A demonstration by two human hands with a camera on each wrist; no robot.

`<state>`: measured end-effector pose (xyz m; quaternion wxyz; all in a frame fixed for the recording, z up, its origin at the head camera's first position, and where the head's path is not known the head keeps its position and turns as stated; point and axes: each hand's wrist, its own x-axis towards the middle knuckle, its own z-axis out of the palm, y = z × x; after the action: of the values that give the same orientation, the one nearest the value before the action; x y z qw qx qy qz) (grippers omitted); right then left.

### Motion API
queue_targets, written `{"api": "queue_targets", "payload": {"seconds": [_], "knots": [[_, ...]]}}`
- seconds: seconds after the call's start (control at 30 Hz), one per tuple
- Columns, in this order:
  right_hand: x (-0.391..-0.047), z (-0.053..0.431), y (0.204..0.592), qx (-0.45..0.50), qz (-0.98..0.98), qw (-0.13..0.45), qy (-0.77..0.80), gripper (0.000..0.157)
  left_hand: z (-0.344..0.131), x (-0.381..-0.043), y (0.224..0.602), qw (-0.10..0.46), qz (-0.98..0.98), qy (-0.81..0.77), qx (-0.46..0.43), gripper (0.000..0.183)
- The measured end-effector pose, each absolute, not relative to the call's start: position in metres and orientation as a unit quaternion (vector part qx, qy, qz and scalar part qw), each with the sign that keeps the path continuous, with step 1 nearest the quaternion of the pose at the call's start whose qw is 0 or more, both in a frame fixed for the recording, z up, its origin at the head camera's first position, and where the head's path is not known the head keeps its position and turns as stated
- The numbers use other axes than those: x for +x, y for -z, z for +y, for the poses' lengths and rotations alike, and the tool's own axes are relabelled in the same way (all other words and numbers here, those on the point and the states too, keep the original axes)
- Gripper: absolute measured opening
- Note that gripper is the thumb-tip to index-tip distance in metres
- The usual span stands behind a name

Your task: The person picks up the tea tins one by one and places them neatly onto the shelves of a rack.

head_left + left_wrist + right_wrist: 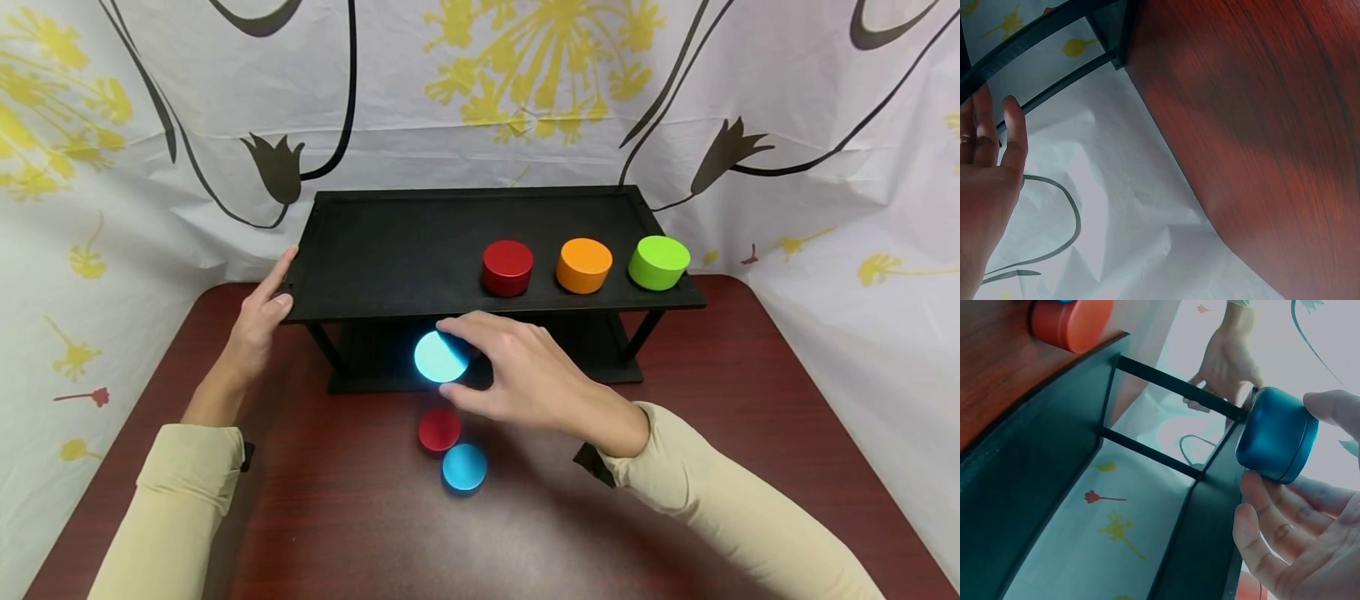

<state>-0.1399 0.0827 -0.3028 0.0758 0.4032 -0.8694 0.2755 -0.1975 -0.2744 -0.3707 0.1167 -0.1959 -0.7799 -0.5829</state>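
Bottom of frame: reddish-brown desk (337, 533), wood-grained. On it, just below centre, a blue round tin (464, 467); a red round tin (439, 429) sits close against its upper left, contact uncertain.

Slightly farther, at centre: right hand (525, 375) pinching a bright blue lidded tin (438, 357) between thumb and fingertips. Tin is clear of the desk, before the shelf's front edge; glare whitens it in the head view, but the right wrist view shows its blue side and lid seam.

Left of centre: left hand (255, 329), fingers mostly straight, laid against the left end of the black two-tier shelf (390, 250). Pressure can't be judged.

Upper tier, right half, left to right: dark red tin (507, 268), orange tin (584, 266), lime-green tin (659, 262), all upright, spaced apart near the front. Behind, across the top: flower-printed cloth (420, 158).

Risks, as judged: fingertip hold on a smooth curved side could slip, worse if the lid is loose. Too low a path could clip the shelf's front edge. A rightward swing could let the knuckles nudge the dark red tin. A hard push from the left could skid the shelf.
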Motion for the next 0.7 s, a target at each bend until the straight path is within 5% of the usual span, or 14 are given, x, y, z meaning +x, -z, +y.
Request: {"api": "queue_targets", "payload": {"seconds": [0.7], "knots": [[-0.155, 0.069, 0.288, 0.378, -0.87, 0.106, -0.299, 0.053, -0.275, -0.199, 0.371, 0.115, -0.777, 0.586, -0.199, 0.061]]}}
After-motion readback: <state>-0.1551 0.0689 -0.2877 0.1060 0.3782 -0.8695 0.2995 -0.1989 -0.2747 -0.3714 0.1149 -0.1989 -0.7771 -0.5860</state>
